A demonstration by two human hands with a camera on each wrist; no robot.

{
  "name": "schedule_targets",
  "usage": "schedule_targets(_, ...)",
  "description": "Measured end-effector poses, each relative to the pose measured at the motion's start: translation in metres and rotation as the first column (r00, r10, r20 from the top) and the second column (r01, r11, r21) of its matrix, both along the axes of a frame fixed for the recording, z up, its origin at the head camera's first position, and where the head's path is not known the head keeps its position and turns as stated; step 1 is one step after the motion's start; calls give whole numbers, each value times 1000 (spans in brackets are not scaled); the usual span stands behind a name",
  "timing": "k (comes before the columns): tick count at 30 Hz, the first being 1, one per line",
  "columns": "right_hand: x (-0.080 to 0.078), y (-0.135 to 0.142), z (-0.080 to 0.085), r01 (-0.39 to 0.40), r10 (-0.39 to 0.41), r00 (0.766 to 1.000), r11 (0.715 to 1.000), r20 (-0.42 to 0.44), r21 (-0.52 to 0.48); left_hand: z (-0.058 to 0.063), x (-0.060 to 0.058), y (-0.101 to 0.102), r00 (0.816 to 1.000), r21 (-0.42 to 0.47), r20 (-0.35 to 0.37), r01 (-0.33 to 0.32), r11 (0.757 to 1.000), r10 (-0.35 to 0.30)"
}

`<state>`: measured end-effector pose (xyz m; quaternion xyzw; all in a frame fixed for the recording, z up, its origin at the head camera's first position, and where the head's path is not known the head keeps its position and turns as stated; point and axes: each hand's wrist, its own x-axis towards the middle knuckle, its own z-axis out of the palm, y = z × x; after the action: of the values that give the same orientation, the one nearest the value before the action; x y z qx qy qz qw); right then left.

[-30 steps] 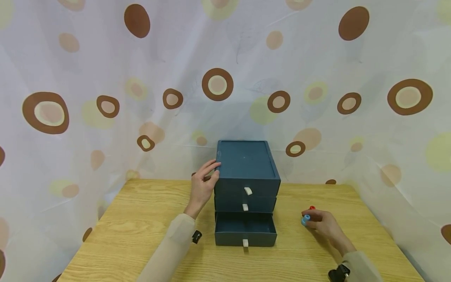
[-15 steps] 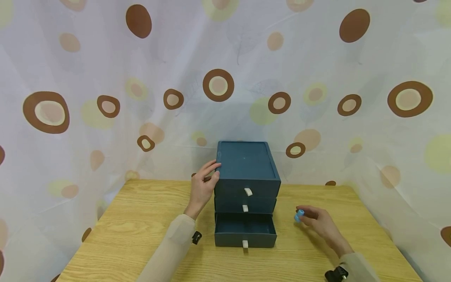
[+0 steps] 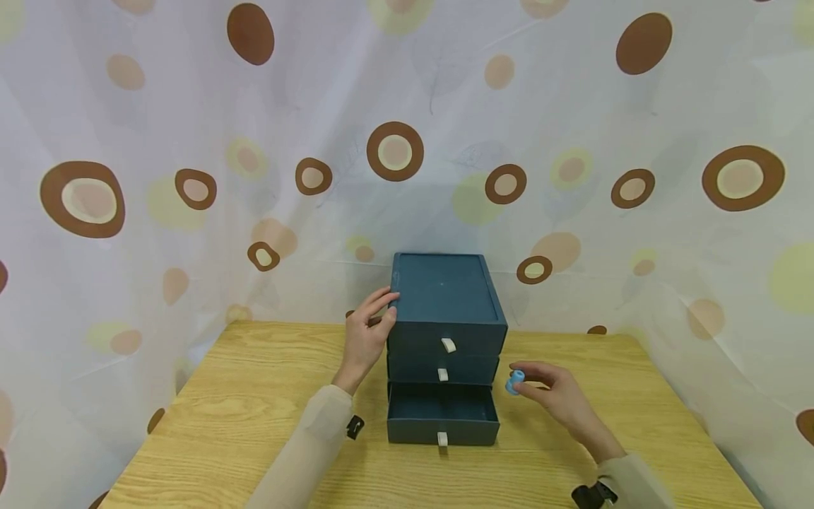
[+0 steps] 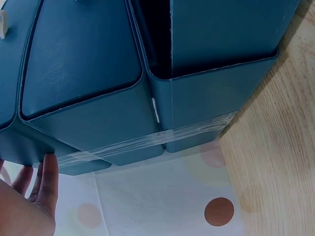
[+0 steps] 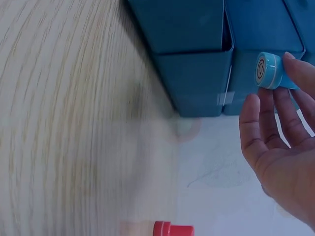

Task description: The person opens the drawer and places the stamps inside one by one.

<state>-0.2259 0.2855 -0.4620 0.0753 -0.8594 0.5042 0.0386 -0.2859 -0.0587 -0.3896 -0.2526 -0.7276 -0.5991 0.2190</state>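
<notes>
A dark blue cabinet of three stacked drawers [image 3: 439,288] stands on the table, its bottom drawer [image 3: 413,432] pulled out with nothing visible inside. My left hand [image 3: 367,343] rests on the cabinet's upper left side, fingers nearly straight; its fingertips [image 4: 49,164] touch the wall in the left wrist view. My right hand [image 3: 562,399] pinches a small light blue toy stamp [image 3: 515,382] between thumb and fingers, just right of the cabinet, above the table. A smiley-like print shows on the stamp's end [image 5: 261,68] in the right wrist view.
A similar red stamp [image 5: 172,229] shows at the bottom of the right wrist view; my right hand hides it in the head view. Clear tape [image 4: 142,143] wraps the stacked drawers. A patterned curtain [image 3: 439,92] hangs behind the wooden table [image 3: 267,396].
My right hand has carried the light blue stamp left toward the cabinet, away from where the red stamp showed. The left hand and the drawers have stayed put.
</notes>
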Motion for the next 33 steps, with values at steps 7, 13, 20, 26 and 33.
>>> schedule_targets(7,4,-13,6,-53,54,998,998,31,-38,0,-1,0,1000,2,-10,2,1000,-2)
schedule_targets(13,5,-18,8,-66,68,997,996,36,-52,0,-1,1,1000,2,-10,4,1000,-4)
schedule_targets(20,4,-25,6,-131,137,989,987,53,-95,0,-1,1,1000,-1,-11,-3,1000,3)
schedule_targets(26,2,-33,1,-179,186,981,978,61,-110,0,-1,1,1000,-10,-15,-9,1000,9)
schedule_targets(33,0,-42,-2,-201,207,976,975,62,-91,0,0,0,1000,-14,-11,-9,1000,9)
